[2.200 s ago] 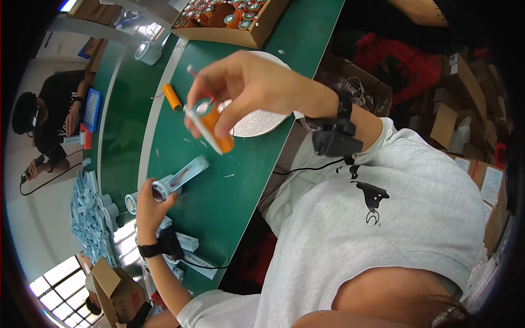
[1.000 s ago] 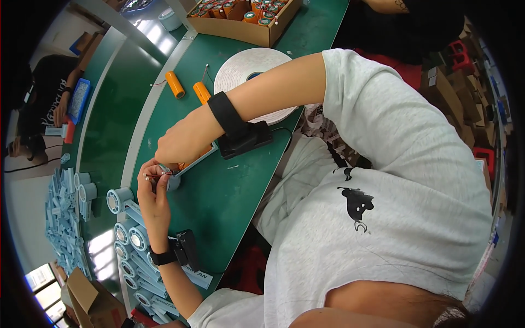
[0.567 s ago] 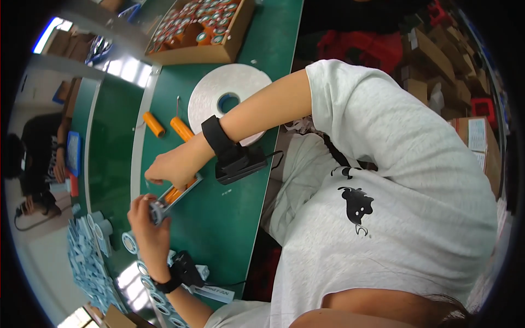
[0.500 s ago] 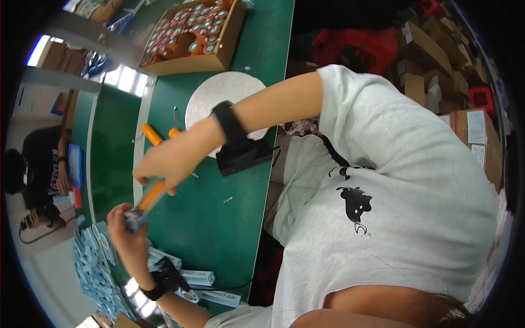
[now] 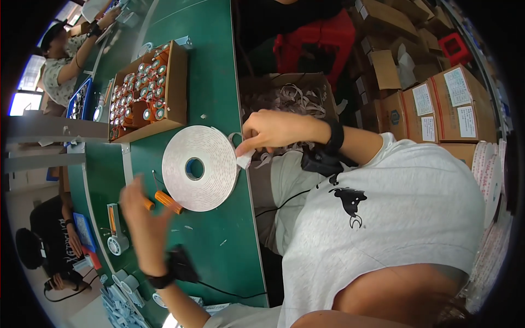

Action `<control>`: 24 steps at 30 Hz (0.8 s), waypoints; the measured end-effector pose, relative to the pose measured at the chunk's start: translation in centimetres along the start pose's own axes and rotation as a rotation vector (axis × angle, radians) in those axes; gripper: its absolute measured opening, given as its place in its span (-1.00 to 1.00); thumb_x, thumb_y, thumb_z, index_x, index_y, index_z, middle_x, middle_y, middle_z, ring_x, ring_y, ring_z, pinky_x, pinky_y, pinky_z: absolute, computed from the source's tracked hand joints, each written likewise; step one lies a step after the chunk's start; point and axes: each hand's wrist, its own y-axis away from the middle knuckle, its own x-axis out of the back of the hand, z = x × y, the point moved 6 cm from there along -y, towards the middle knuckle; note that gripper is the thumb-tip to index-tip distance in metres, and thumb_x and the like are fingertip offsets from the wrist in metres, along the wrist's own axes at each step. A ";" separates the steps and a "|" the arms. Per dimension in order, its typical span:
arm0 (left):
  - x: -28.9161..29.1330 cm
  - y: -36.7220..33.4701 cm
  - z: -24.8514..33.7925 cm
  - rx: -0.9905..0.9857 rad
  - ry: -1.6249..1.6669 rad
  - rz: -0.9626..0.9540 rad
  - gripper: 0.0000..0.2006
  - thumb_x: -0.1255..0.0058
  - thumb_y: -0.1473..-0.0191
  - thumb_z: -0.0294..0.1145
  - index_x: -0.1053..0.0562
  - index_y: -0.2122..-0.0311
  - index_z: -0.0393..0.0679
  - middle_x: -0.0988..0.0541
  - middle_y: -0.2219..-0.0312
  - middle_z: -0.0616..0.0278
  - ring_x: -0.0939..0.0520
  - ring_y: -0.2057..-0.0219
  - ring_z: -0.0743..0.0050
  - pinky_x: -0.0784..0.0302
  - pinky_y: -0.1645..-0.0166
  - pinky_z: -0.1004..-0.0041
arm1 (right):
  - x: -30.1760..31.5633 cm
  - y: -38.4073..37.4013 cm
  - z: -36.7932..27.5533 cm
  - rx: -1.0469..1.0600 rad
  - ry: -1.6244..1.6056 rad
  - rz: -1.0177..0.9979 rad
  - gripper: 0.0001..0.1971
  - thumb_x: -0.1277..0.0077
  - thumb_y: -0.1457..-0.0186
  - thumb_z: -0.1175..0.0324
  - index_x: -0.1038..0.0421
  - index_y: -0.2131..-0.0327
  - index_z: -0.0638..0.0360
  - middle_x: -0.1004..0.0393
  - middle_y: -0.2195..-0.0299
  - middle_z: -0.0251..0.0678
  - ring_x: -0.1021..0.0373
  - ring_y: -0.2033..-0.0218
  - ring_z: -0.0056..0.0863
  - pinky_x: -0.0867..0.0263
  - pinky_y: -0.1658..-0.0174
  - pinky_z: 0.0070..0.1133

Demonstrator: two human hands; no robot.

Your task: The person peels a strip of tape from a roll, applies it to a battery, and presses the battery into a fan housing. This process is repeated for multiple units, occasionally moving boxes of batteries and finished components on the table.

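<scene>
A big roll of white tape lies flat on the green table, its blue core showing. At its right edge my right hand pinches a short white strip of tape between thumb and fingers. My left hand, smeared by motion, is over the table left of the roll, thumb and fingers apart. Beside it lie two orange cylinders, one partly hidden by the fingers. A light-blue fan body with an orange cylinder in its handle rests left of the hand.
A cardboard box of orange cylinders with round metal ends stands beyond the roll. Light-blue parts are heaped at lower left. A box of tape scraps and a red stool are right of the table. Co-workers sit across.
The light-blue part, held with the orange cylinder before, now lies on the table. My right hand has moved right to the tape roll. The left has moved up, opening. The view has shifted.
</scene>
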 end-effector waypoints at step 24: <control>3.7 19.6 1.8 0.959 -0.381 0.810 -0.05 -0.36 0.44 -0.23 -0.06 -0.05 -0.39 -0.23 0.12 -0.14 -0.30 0.12 0.00 -0.28 0.07 0.18 | -15.2 -13.4 -15.5 0.563 0.622 0.116 -0.64 -0.04 0.10 0.08 -0.45 0.44 0.25 -0.44 0.57 -0.24 -0.42 0.46 -0.42 -0.32 0.40 -0.59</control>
